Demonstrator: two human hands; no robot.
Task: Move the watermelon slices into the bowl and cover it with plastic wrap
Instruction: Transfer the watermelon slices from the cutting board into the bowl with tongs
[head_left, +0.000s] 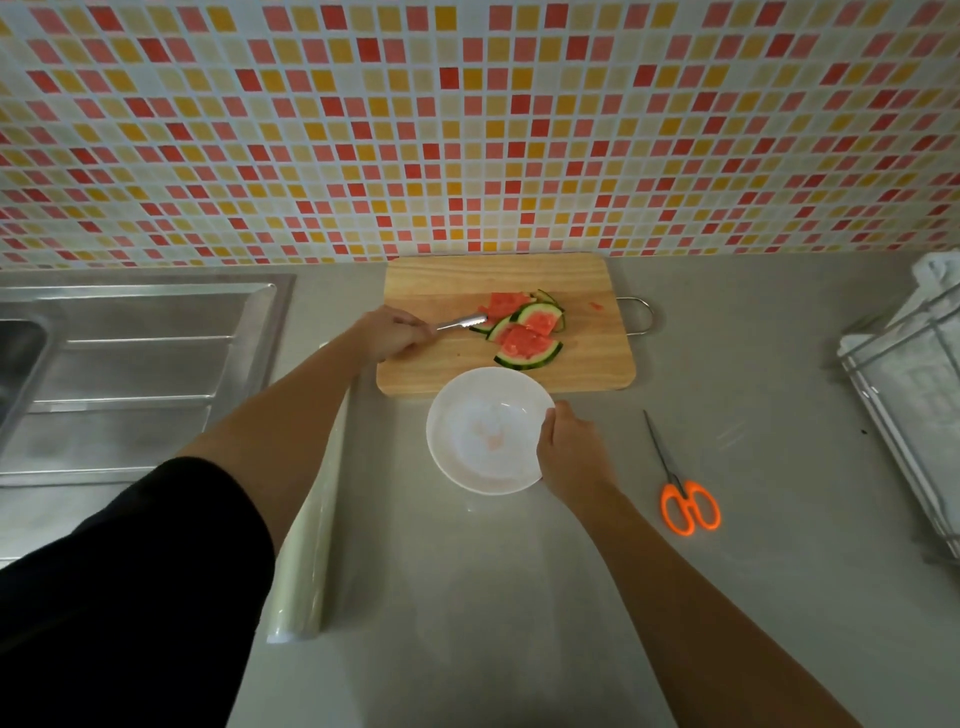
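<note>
Left hand (392, 332) grips tongs (462, 323) at the watermelon slices (524, 332), piled just behind the bowl (467, 462); right hand (569, 447) pinches the bowl's rim. Slippery slices could easily drop onto the surface (519, 597) mid-transfer.

This is a home kitchen. Small red, orange and cream tiles (467, 130) cover the far wall above a grey counter (753, 364). A steel sink (130, 364) with a ribbed drainer is set in at left, and a wire rack (904, 395) stands at right. On the counter are a wooden board (467, 275) with watermelon slices (527, 343), steel tongs (462, 322) over it, a white bowl (467, 415), a roll of wrap (311, 545) and orange scissors (685, 499).
</note>
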